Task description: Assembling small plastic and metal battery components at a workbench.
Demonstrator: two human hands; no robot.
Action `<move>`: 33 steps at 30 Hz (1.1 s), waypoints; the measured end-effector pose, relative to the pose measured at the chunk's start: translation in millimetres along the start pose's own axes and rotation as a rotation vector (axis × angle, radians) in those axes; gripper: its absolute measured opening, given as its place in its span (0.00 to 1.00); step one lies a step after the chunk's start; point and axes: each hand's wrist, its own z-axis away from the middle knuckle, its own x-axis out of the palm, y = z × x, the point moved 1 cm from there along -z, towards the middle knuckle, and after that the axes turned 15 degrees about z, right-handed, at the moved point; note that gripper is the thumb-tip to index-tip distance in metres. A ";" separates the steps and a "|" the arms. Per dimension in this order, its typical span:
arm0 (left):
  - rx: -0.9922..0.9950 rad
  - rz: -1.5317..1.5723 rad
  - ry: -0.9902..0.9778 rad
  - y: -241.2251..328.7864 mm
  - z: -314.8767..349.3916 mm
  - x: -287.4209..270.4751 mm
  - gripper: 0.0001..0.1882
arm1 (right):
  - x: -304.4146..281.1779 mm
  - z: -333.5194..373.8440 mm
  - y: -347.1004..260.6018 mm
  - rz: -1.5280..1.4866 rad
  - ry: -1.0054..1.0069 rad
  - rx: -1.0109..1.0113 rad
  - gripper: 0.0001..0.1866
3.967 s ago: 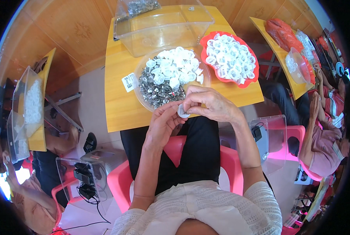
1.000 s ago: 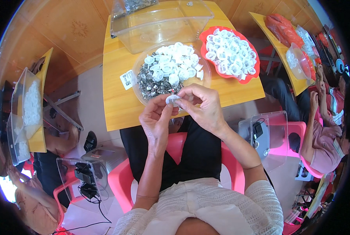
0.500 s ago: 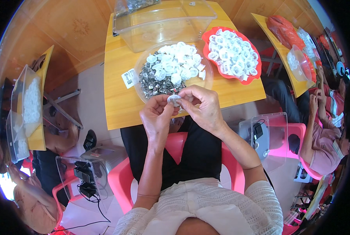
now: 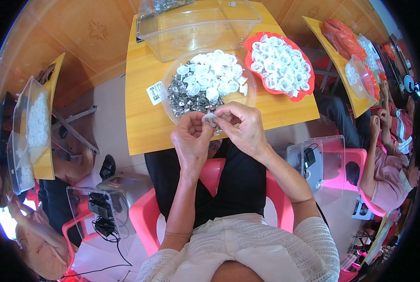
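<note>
Between my two hands, just over the near rim of a round clear tray (image 4: 252,96), is a small white round plastic part (image 4: 209,116). My left hand (image 4: 191,136) pinches it from the left with thumb and curled fingers. From the right, my right hand (image 4: 243,127) grips its other side between thumb and forefinger. Small dark metal pieces (image 4: 184,96) fill the left and near side of the tray. White plastic parts (image 4: 214,70) are heaped on its far and right side. Fine details of the held part are too small to tell.
A red scalloped dish (image 4: 308,90) heaped with white parts stands right of the tray. Behind the tray is a large clear bin (image 4: 196,33), and a white label (image 4: 154,94) lies at left. The wooden table (image 4: 146,129) ends just before my lap. Other people work at both sides.
The white part has tilted slightly between my fingers, so its face shows less. My left hand has shifted a little to the right; my right hand stays almost in place.
</note>
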 end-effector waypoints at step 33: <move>0.376 -0.261 0.211 8.7 -10.3 -59.9 0.12 | -144.1 -46.0 55.0 0.245 0.733 0.081 0.03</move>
